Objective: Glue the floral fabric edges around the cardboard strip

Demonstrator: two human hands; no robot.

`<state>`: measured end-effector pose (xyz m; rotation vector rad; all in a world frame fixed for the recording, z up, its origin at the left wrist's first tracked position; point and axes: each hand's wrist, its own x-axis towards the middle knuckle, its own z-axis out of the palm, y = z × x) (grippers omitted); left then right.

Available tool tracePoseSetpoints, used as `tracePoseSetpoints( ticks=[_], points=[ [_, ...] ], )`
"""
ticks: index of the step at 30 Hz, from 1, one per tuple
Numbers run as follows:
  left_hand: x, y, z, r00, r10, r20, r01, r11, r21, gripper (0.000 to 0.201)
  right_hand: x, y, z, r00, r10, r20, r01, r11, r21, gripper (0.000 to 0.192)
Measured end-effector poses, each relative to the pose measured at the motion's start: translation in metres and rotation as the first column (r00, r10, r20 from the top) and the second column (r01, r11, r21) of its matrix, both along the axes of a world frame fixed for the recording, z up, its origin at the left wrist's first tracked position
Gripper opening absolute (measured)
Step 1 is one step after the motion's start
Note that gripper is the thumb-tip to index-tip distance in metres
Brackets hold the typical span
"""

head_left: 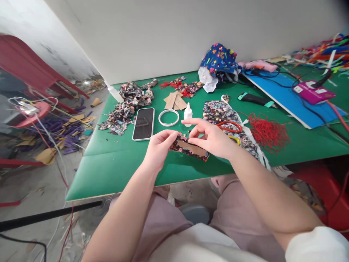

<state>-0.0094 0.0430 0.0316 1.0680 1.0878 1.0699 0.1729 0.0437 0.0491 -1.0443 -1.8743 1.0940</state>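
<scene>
Between my hands, above the green tabletop (pixel 109 174), is a small cardboard rectangle with dark floral fabric folded over its edges (pixel 191 148). My left hand (pixel 160 145) pinches its left end between thumb and fingers. On its upper edge, the thumb and fingers of my right hand (pixel 211 138) press the fabric, with the index finger stretched out to the left. Just behind my hands stands a small white glue bottle (pixel 188 115). A white ring (pixel 168 118) lies left of the bottle, near a phone (pixel 143 123). Orange-handled scissors (pixel 230 126) rest on floral fabric (pixel 214 112) at the right.
Cardboard pieces (pixel 175 100) and crumpled floral scraps (pixel 133 96) lie farther back. Red threads (pixel 268 133), a box cutter (pixel 256 100) and a blue board (pixel 289 98) with a purple device (pixel 313 91) and cables occupy the right. Blue printed fabric (pixel 219 62) sits against the pale panel.
</scene>
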Motion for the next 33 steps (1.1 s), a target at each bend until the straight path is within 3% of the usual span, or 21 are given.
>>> tracePoseSetpoints(
  ticks=[9,12,15,18,24,26,28,30,33],
  points=[
    [-0.001,0.000,0.003,0.939,0.143,-0.313,-0.079,0.975,0.207,0.020,0.000,0.003,-0.003,1.000,0.001,0.001,-0.001,1.000,-0.021,0.049],
    [-0.003,0.000,0.004,0.968,0.085,-0.235,-0.057,0.991,0.121,0.023,0.002,0.004,-0.002,1.000,0.011,-0.028,-0.012,0.999,-0.046,0.051],
    [-0.004,-0.001,0.005,0.999,-0.014,-0.042,0.014,1.000,0.000,0.024,0.005,0.003,0.002,0.997,0.014,-0.070,-0.019,0.997,-0.070,0.056],
    [-0.003,-0.004,0.008,0.992,-0.089,0.094,0.093,0.995,-0.038,0.025,0.007,-0.002,0.011,0.995,0.021,-0.093,-0.028,0.997,-0.075,0.057],
    [-0.003,-0.011,0.013,0.978,-0.173,0.118,0.178,0.984,-0.029,0.028,0.011,-0.017,0.031,0.999,-0.019,-0.046,0.020,1.000,0.015,0.051],
    [-0.002,-0.015,0.014,0.992,-0.117,0.046,0.114,0.992,0.056,0.026,0.011,-0.021,0.035,0.999,-0.038,-0.013,0.039,0.997,0.065,0.049],
    [0.000,-0.019,0.014,0.998,0.020,-0.056,-0.007,0.974,0.227,0.022,0.011,-0.025,0.038,0.998,-0.059,0.015,0.057,0.992,0.113,0.047],
    [0.002,-0.023,0.015,0.982,0.153,-0.114,-0.095,0.910,0.403,0.015,0.011,-0.028,0.040,0.996,-0.086,0.033,0.080,0.986,0.146,0.043],
    [0.003,-0.027,0.017,0.954,0.269,-0.135,-0.153,0.820,0.552,0.012,0.010,-0.030,0.042,0.992,-0.121,0.027,0.116,0.982,0.148,0.040]
  ],
)
